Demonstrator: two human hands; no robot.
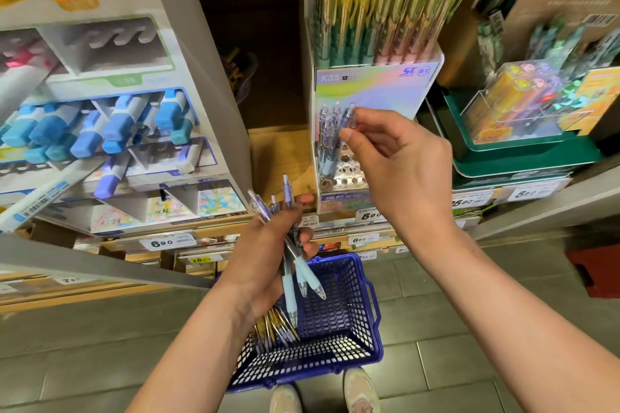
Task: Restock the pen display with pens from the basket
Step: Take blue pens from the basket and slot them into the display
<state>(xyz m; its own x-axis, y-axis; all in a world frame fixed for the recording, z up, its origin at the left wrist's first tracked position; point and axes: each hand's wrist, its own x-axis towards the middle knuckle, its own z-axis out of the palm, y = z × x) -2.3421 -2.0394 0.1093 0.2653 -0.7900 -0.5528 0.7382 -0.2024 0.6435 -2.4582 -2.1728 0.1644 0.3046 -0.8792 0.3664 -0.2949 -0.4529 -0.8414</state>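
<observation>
My left hand (268, 245) grips a bunch of purple click pens (295, 258) with pale blue grips, held over the blue mesh basket (349, 322) on the floor. More pens (271, 332) lie in the basket's left corner. My right hand (396, 157) pinches a single purple pen (348, 116) at the lower tier of the white pen display (369, 90), beside a few purple pens (327, 137) standing in its holes. Empty round holes (345, 174) show below them. Upper tiers hold yellow, green and pink pens.
A marker display (110, 131) with blue and purple highlighters stands at the left. A green tray with a clear box of erasers (523, 111) sits at the right. Price tags line the wooden shelf edge (365, 215). My shoes stand on the tiled floor behind the basket.
</observation>
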